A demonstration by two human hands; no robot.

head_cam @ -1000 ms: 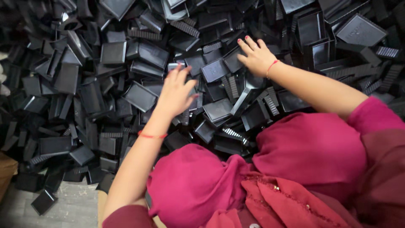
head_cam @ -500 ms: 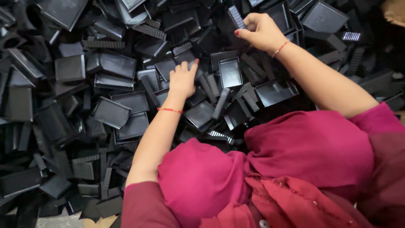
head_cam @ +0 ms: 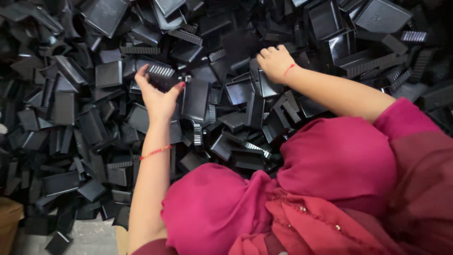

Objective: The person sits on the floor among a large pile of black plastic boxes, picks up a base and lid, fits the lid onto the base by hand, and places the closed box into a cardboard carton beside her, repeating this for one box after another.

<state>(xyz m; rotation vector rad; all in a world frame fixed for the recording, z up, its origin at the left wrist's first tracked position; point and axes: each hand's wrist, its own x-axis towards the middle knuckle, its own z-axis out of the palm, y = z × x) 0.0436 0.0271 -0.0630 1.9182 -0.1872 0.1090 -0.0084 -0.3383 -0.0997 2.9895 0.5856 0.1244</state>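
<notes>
A deep pile of black plastic parts [head_cam: 85, 123], small trays and ribbed pieces, fills the view. My left hand [head_cam: 158, 99] reaches into it at centre left, palm turned up. Its thumb and fingers are closed around a black ribbed part [head_cam: 162, 72]. A red thread circles that wrist. My right hand [head_cam: 275, 61] rests knuckles-up on the pile at upper centre. Its fingers curl down over a black tray piece [head_cam: 264, 86], and what they grip is hidden. Magenta sleeves and cloth [head_cam: 339, 160] cover the lower right.
Larger black trays [head_cam: 383, 16] lie at the top right and a similar black tray [head_cam: 104, 15] at the top left. A grey woven surface [head_cam: 89, 238] shows at the bottom left beside a brown edge [head_cam: 9, 217].
My left hand has shifted left and turned palm-up around a ribbed part. My right hand has come down from the upper right toward the middle of the pile and curled its fingers.
</notes>
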